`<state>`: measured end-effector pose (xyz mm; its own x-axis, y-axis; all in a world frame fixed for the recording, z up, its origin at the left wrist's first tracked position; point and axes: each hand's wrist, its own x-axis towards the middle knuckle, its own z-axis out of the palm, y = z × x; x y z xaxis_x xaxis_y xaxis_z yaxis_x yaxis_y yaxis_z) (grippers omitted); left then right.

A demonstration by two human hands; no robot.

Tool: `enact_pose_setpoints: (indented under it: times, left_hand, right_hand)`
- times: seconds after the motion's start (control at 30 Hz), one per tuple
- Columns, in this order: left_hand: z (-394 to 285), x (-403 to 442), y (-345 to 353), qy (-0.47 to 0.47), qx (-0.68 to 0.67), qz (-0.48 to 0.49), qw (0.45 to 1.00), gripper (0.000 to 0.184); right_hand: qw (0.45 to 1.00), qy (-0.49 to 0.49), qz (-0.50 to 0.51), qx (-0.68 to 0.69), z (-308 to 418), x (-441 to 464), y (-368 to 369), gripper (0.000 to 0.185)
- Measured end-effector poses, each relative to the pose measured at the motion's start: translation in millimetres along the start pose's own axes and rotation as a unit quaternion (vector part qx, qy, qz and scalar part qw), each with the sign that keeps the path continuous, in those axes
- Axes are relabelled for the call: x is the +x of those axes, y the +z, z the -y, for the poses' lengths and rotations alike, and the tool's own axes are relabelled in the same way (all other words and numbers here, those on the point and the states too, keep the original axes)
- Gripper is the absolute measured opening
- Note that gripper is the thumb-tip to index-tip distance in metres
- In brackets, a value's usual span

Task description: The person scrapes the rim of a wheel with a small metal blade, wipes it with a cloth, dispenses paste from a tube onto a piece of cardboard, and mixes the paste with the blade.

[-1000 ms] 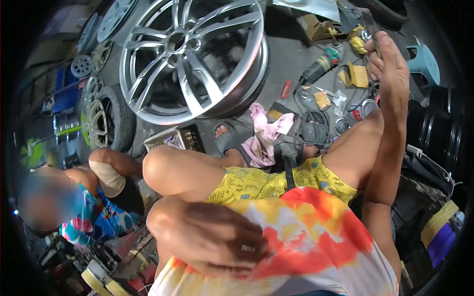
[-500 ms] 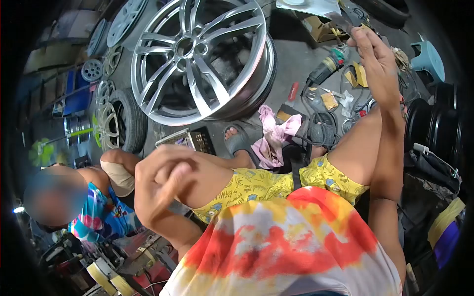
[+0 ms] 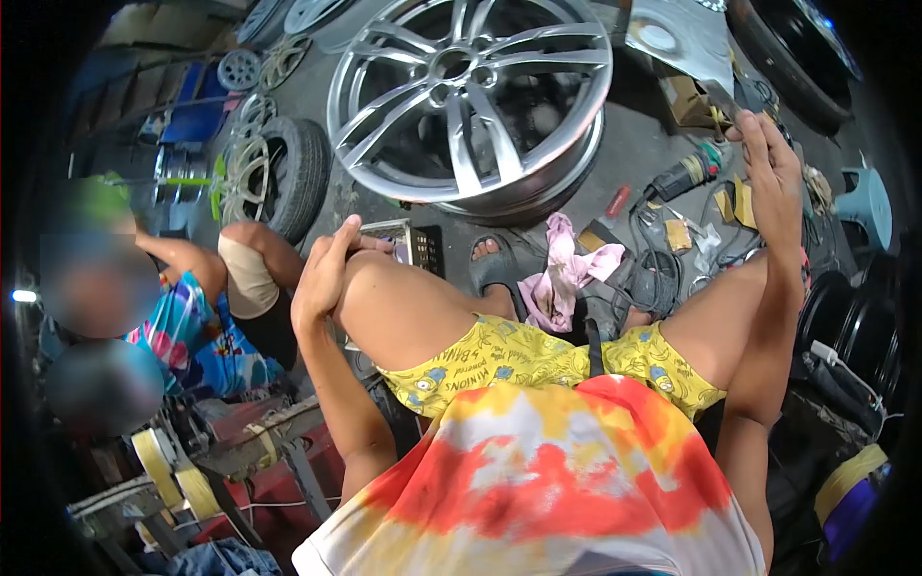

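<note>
1. Wheel rim: the largest thing up front and the landmark here, face upward and tipped toward the person, an angle that probably leaves spokes and lip easy to see and reach
2. Tyre: on edge, left of the wheel rim, with pale hubcaps beside it, perhaps put there to leave the middle free
3. Crate: below the wheel rim, just beyond the left knee, likely set within arm's reach
4. Pink cloth: crumpled, below and right of the wheel rim, by the feet, seemingly dropped where it can be picked up quickly
5. Power tool: lying right of the wheel rim with cords nearby, presumably parked on the hand's side
6. Right hand: raised, well right of the wheel rim, thumb and fingers pinched on a thin tool, a grip that seems to favour fine control
7. Left hand: below and left of the wheel rim, open, fingers loosely spread, seemingly resting against the left knee for support; nothing shows in it
8. Thin tool: blade-like, right of the wheel rim and apart from it, held near one end so its flat length projects freely; its exact kind is unclear
9. Red piece: smallest, lying just below and right of the wheel rim; its purpose cannot be told
</note>
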<state>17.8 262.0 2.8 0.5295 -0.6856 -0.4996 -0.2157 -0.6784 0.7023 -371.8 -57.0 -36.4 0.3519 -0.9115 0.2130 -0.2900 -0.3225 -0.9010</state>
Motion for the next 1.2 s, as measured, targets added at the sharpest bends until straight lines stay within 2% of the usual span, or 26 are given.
enact_pose_setpoints:
  times: [0.07, 0.17, 0.2, 0.27, 0.3, 0.33, 0.4, 0.43, 0.5, 0.53, 0.63, 0.77, 0.83, 0.87, 0.93, 0.97, 1.0, 1.07, 1.1, 1.13, 1.2]
  left_hand:
    - [5, -2, 4, 0.026, -0.011, -0.028, 0.999, 0.064]
    - [18, 3, 7, 0.13, 0.051, -0.119, 0.983, 0.058]
    - [19, 3, 8, 0.131, 0.047, -0.122, 0.983, 0.058]
    - [17, 3, 12, 0.138, 0.075, -0.191, 0.969, 0.054]
    - [14, 2, 14, 0.164, 0.074, -0.208, 0.961, 0.045]
    - [11, 1, 14, 0.165, 0.071, -0.209, 0.961, 0.045]
    - [3, -3, 13, 0.169, 0.133, -0.231, 0.949, 0.035]
    - [-3, -5, 12, 0.166, 0.13, -0.233, 0.949, 0.035]
    - [-14, -5, 9, 0.262, 0.27, -0.16, 0.912, 0.031]
    - [-13, 0, 5, 0.258, 0.269, -0.163, 0.913, 0.031]
    - [-17, 14, -6, 0.258, 0.037, -0.091, 0.961, 0.029]
    - [-4, 6, -34, 0.22, 0.029, -0.105, 0.969, 0.034]
    - [18, -10, -43, 0.134, 0.143, -0.174, 0.965, 0.035]
    - [26, -22, -42, 0.124, 0.144, -0.176, 0.966, 0.035]
    - [41, -50, -42, 0.031, 0.199, -0.13, 0.971, 0.04]
    - [44, -59, -42, 0.03, 0.11, -0.083, 0.99, 0.045]
    - [42, -72, -39, 0.007, 0.039, -0.037, 0.999, 0.05]
    - [36, -87, -30, 0.042, 0.0, -0.028, 0.999, 0.054]
    - [32, -90, -27, 0.057, -0.048, -0.025, 0.997, 0.065]
    - [28, -94, -25, 0.054, -0.05, -0.028, 0.997, 0.065]
    - [19, -99, -23, 0.131, -0.017, -0.037, 0.99, 0.081]
  right_hand:
    - [1.0, 0.014, 0.014, 0.001, 0, 2, 1, 0.037]
    - [0.999, 0.027, 0.025, 0.016, 2, 2, 8, 0.035]
    - [0.998, 0.041, 0.037, 0.028, 0, 2, 8, 0.034]
    - [0.997, 0.049, 0.049, 0.02, -2, 2, 10, 0.035]
    - [0.997, 0.043, 0.051, 0.026, -4, 2, 12, 0.035]
    - [0.997, 0.036, 0.053, 0.031, -6, 2, 14, 0.036]
    - [0.996, 0.063, 0.064, 0.028, -8, 2, 16, 0.036]
    - [0.996, 0.052, 0.066, 0.026, -8, 2, 19, 0.036]
    - [0.996, 0.038, 0.074, 0.024, -11, 4, 22, 0.036]
    - [0.995, 0.058, 0.086, 0.009, -13, 6, 22, 0.036]
    - [0.992, 0.073, 0.099, -0.001, -12, 7, 28, 0.036]
    - [0.994, 0.046, 0.098, 0.008, -12, 12, 33, 0.034]
    - [0.994, 0.026, 0.098, 0.029, -18, 14, 34, 0.034]
    - [0.993, 0.029, 0.107, 0.032, -16, 14, 36, 0.034]
    - [0.997, 0.008, 0.081, -0.019, -5, 12, 36, 0.033]
    - [0.995, 0.058, 0.075, -0.02, 3, 9, 35, 0.03]
    - [0.996, 0.056, 0.066, 0.014, 4, 7, 38, 0.03]
    - [0.99, 0.068, 0.071, 0.104, -8, 11, 39, 0.032]
    - [0.989, 0.069, 0.078, 0.105, -10, 11, 42, 0.032]
    - [0.989, 0.059, 0.087, 0.099, -9, 12, 44, 0.032]
    - [0.99, 0.044, 0.091, 0.094, -6, 15, 46, 0.032]
